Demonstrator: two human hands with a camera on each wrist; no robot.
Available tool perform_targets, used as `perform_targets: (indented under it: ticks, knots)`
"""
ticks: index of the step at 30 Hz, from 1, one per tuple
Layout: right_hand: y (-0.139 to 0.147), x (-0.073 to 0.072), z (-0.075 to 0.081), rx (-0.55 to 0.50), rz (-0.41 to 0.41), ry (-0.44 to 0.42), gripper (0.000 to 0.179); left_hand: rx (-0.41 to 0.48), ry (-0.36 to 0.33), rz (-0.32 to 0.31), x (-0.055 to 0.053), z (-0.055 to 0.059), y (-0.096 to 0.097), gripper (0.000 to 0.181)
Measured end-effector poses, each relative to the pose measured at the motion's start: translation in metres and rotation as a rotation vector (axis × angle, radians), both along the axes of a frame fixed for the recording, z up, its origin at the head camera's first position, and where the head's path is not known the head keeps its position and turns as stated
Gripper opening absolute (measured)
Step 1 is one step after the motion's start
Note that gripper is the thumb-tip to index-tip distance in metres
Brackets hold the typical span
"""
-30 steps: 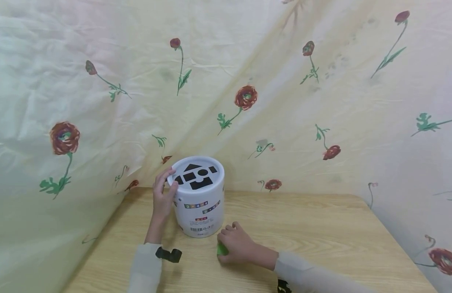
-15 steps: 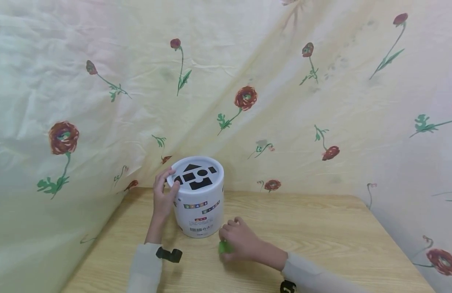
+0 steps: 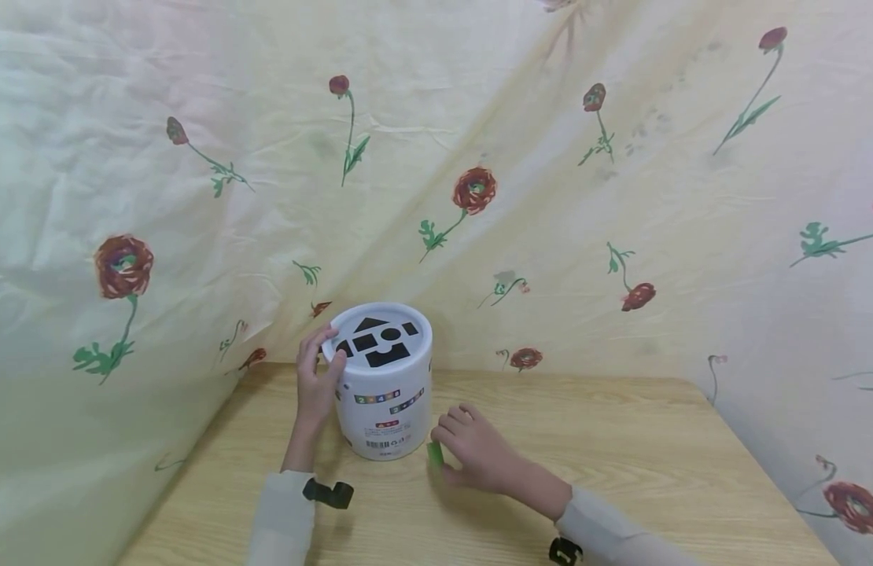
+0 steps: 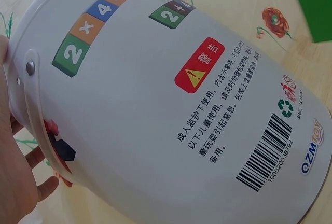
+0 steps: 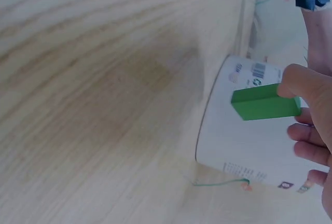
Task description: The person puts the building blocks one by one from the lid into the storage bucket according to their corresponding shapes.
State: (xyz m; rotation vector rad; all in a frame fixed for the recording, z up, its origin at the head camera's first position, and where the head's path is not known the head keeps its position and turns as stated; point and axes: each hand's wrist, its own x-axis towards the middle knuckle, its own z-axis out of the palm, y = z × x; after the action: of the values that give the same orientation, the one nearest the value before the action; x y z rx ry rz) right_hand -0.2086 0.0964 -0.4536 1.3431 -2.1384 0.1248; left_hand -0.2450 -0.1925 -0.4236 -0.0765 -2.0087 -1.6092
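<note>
A white toy bucket point(image 3: 384, 385) stands upright on the table, its lid point(image 3: 351, 317) cut with several black shape holes. My left hand point(image 3: 316, 385) grips its left side at the rim, thumb and fingers spread over the edge. In the left wrist view, fingers show beside the bucket's pale carrying handle point(image 4: 39, 110). Just right of the bucket's base, my right hand point(image 3: 482, 450) pinches a green block point(image 5: 264, 103) between thumb and fingers. The block is oblong with flat faces, held by one end and raised over the table.
The wood-grain table point(image 3: 620, 456) extends to the right of the hands. Behind the bucket and along the left hangs a cream cloth point(image 3: 408, 118) printed with red flowers. A black wrist camera point(image 3: 328, 494) sits on my left sleeve.
My right hand has moved a little right and upward in the head view, taking the green block with it. My left hand and the bucket stay in place.
</note>
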Motion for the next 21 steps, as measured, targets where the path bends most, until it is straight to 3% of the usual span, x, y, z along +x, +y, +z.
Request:
perform_targets:
  ticks: [3, 13, 21]
  knots:
    - [0.001, -0.005, 0.004, -0.06, 0.014, 0.053, 0.035, 0.004, 0.004, -0.002, 0.0, 0.0, 0.0, 0.044]
    - [0.009, -0.012, 0.025, -0.138, -0.027, 0.108, 0.036, 0.015, 0.013, -0.013, -0.001, -0.002, -0.001, 0.045]
    - [0.019, -0.023, 0.044, -0.228, -0.004, 0.181, 0.042, 0.009, 0.029, -0.012, -0.001, -0.002, 0.0, 0.045]
